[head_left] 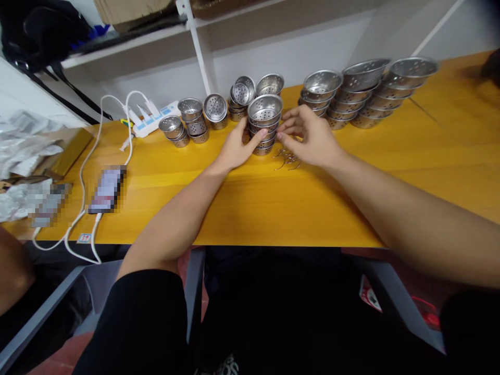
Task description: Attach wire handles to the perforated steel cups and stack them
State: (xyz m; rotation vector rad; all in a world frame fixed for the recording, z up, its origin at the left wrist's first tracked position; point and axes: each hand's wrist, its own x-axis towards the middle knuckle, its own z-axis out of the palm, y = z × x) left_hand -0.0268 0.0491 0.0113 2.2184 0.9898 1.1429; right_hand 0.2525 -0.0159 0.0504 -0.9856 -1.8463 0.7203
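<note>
Perf. metal cup stack (265, 117) gripped by L hand (239, 146), upper ctr.; R hand (310, 136) held half-open at its right.

We have room along the front of the bench (273, 219), but cups (265, 117) stand across the back, hooks (289, 157) lie before them, and cables (97, 221), a phone (107, 190) and a power strip (147, 125) obstruct our left.
</note>
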